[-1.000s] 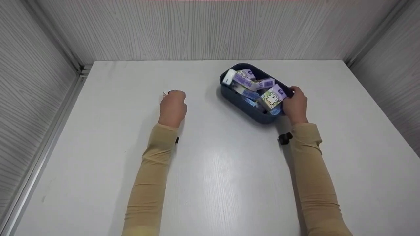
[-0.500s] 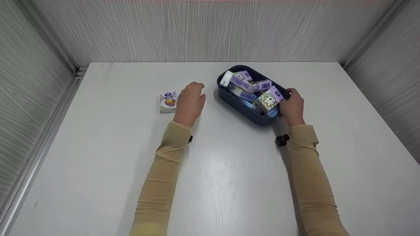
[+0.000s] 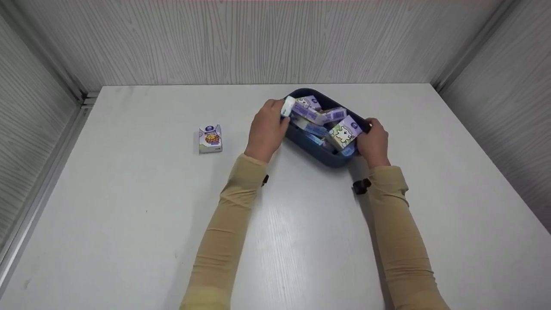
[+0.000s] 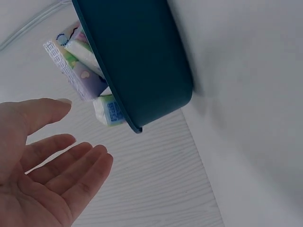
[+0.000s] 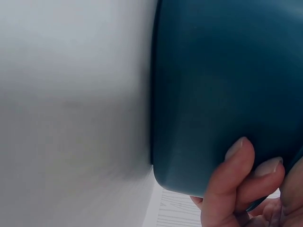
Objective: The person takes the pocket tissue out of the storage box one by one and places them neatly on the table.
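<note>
A dark blue oblong bin (image 3: 316, 155) stands on the white table, filled with small purple, blue and white cartoon-printed packs (image 3: 345, 132). My right hand (image 3: 373, 142) grips the bin's right end at the rim. In the right wrist view its fingertips (image 5: 239, 151) press the outer wall. My left hand (image 3: 267, 129) is at the bin's far-left end, overlapping a white-ended pack (image 3: 287, 106) in the head view. The left wrist view shows its thumb and fingers (image 4: 87, 182) spread and holding nothing, just short of the rim. One purple-and-white pack (image 3: 210, 138) lies on the table to the left.
The white table (image 3: 129, 181) is bounded by a grey wood-grain panel (image 3: 267, 43) along the back. Similar panels (image 3: 508, 86) rise at the sides, with a metal rail (image 3: 38, 181) down the left.
My left hand has let go of the purple-and-white pack, leaving it on the table, and has moved right to the bin. My right hand keeps hold of the bin's end.
</note>
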`<action>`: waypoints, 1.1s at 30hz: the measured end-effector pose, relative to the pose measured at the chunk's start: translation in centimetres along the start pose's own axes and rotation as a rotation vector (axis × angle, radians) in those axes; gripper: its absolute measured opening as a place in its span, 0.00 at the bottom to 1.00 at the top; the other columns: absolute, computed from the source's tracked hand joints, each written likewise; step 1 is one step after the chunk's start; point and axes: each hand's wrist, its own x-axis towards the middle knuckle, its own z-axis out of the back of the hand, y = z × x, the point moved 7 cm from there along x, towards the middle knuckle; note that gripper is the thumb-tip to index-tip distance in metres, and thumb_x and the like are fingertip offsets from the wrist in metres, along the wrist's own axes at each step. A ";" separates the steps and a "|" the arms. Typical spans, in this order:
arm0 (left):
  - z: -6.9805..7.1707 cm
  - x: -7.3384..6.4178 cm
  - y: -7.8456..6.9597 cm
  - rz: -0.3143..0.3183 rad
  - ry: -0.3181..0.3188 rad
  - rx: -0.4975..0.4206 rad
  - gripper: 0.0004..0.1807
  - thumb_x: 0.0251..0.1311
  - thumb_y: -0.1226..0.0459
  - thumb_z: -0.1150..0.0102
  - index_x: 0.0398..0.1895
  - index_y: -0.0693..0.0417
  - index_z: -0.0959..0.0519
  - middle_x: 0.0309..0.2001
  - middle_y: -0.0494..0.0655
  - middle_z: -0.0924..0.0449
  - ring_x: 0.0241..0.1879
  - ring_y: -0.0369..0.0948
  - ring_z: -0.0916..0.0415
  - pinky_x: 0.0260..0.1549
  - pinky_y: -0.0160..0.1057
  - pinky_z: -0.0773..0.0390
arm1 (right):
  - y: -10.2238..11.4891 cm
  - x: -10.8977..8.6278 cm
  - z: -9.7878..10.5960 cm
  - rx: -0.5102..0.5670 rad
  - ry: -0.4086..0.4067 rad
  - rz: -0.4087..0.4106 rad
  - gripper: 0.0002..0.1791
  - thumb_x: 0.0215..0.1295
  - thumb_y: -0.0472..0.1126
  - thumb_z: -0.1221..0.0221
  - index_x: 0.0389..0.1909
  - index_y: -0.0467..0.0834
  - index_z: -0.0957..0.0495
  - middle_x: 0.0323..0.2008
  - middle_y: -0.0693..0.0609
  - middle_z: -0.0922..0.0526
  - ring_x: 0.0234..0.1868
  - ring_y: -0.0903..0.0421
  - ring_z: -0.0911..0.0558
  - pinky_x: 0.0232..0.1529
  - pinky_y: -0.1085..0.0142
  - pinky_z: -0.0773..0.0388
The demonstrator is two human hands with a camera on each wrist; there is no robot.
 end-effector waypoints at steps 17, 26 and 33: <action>-2.8 1.9 1.0 0.042 -0.052 0.025 0.25 0.63 0.69 0.43 0.64 0.61 0.32 0.56 0.57 0.25 0.55 0.48 0.26 0.52 0.40 0.27 | 0.7 -0.4 0.0 -0.039 0.008 0.038 0.29 0.59 0.27 0.57 0.64 0.34 0.36 0.59 0.33 0.30 0.57 0.41 0.29 0.57 0.51 0.31; -3.4 2.2 0.8 0.062 -0.059 0.020 0.25 0.63 0.68 0.42 0.64 0.59 0.31 0.55 0.55 0.24 0.50 0.48 0.23 0.48 0.42 0.25 | 0.7 0.0 0.9 -0.096 0.069 -0.012 0.27 0.61 0.30 0.55 0.64 0.33 0.39 0.56 0.31 0.29 0.52 0.40 0.28 0.48 0.50 0.26; -3.0 2.0 1.0 0.064 -0.060 0.000 0.23 0.63 0.69 0.44 0.63 0.60 0.30 0.54 0.55 0.23 0.50 0.49 0.23 0.48 0.43 0.25 | 1.1 0.3 0.2 -0.170 0.103 -0.031 0.25 0.63 0.35 0.55 0.63 0.36 0.38 0.54 0.33 0.27 0.48 0.41 0.26 0.40 0.51 0.24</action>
